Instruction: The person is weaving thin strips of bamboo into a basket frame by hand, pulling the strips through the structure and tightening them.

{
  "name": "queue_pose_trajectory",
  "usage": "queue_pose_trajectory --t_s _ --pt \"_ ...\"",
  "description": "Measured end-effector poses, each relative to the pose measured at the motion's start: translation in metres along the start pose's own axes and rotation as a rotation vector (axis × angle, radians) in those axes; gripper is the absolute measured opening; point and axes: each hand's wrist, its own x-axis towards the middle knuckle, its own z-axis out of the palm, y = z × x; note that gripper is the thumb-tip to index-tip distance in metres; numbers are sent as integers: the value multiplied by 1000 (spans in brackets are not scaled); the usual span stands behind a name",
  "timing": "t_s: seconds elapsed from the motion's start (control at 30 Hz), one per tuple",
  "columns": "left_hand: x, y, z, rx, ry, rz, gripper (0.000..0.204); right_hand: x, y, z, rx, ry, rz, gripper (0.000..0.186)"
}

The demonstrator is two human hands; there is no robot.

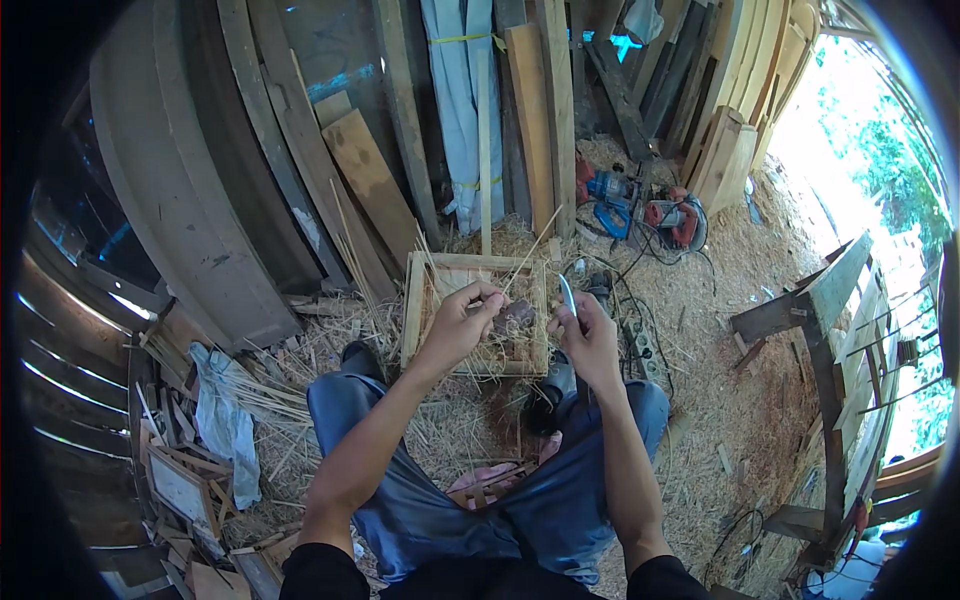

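My left hand (465,322) is closed, thumb against fingers, on a thin pale strip (535,243) that looks like split bamboo or wood. The strip slants up and to the right from my fingertips. In my right hand (590,347) is a knife (568,297), its blade pointing up and away from me; the fist hides the handle. Both hands are above a shallow wooden crate (480,262) on the ground between my feet. A rounded brown object (516,318) and curled shavings lie in it, partly behind my left hand. The blade and strip are apart.
Long boards (400,110) lean against the far wall. Power tools (675,220) and a power strip (637,335) with cords lie on the shavings to the right. A wooden frame (840,330) stands further right. Several thin strips (265,395) and a plastic sheet (228,430) lie left.
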Motion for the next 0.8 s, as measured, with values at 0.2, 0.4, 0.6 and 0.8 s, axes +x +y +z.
queue_pose_trajectory --t_s 0.2,0.4,0.6,0.8 --pt "-1 2 -1 6 2 25 16 -3 -4 6 -180 -37 -56 17" --pt "-1 4 -2 -37 -3 -3 16 -2 -3 6 118 -11 42 16" --pt "-3 4 -4 -27 -16 34 15 -4 -8 9 9 40 -213 18" --pt "-4 3 -1 -29 -11 65 20 -14 -26 18 -60 -16 -311 25"
